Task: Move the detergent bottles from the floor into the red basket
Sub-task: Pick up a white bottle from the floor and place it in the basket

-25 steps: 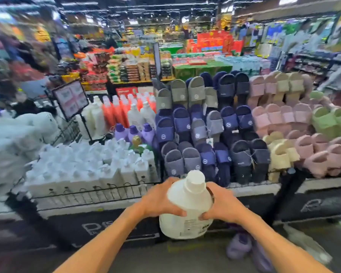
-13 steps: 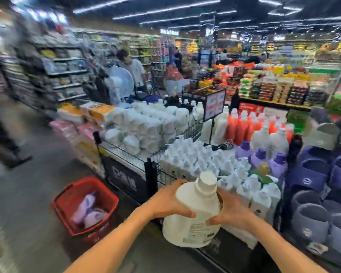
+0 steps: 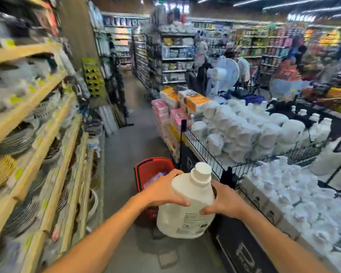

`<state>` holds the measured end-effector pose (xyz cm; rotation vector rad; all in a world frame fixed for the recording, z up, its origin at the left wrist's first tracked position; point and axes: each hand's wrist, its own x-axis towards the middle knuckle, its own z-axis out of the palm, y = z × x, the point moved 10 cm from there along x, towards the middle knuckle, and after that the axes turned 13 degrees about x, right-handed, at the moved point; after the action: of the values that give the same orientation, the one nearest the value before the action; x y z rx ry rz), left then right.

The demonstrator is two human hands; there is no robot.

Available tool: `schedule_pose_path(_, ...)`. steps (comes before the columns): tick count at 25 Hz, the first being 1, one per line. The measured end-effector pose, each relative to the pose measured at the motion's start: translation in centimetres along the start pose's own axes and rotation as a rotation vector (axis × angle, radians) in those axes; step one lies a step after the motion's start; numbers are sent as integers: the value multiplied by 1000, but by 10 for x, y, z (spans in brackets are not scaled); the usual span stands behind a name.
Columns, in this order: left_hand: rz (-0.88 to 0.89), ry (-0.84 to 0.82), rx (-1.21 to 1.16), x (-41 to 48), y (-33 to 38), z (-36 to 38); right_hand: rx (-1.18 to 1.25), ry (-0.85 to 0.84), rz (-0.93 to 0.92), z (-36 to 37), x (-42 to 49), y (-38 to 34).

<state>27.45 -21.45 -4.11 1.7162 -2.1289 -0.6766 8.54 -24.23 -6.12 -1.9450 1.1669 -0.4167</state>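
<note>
The left hand (image 3: 161, 191) was curled over the bottle's shoulder and the right hand (image 3: 224, 201) clamped the opposite side, fingers hooked round it. Between them the white bottle (image 3: 185, 211) hung clear of the floor, tilted, with its cap (image 3: 202, 171) pointing up and away. Just beyond stood the red basket (image 3: 144, 164), partly hidden behind the left hand and the bottle, with something pale purple (image 3: 156, 177) inside. A wire-fenced display (image 3: 205, 146) ran along the right and shelves (image 3: 37, 107) along the left. The bottle looked heavy and smooth, so a grip that high could slip. Lowered off-centre, it might catch the rim and tip the basket, or drop hard on the purple contents
</note>
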Motion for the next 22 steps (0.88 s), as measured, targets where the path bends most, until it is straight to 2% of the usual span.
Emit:
schedule_pose_path(11, -305, 201, -162, 33, -151, -68, -94, -282, -232, 49, 204, -64)
schedule_pose_path(17, -405, 235, -216, 47, -262, -116, -106, -338, -271, 113, 315, -103)
schedule_pose_path(22, -438, 231, -241, 69, -355, -161, -61, -324, -231, 160, 400, -131)
